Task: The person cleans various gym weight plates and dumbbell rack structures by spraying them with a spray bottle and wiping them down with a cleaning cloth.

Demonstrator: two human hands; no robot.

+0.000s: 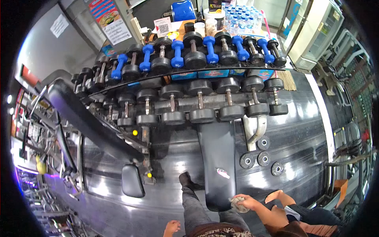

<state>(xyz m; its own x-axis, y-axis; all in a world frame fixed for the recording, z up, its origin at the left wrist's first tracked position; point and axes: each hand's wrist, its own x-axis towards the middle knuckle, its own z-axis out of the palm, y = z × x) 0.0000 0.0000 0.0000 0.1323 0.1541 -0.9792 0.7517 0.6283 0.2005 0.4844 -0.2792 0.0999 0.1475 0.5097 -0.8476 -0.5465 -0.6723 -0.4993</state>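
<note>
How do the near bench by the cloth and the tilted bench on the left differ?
Pose: the near bench looks flat, while the tilted bench slants upward. Place: the near bench is beside the right hand and its cloth; the tilted bench stands off to the left. Load: a small pink-and-white item lies on the near bench; none shows on the tilted bench. Both are black.
</note>
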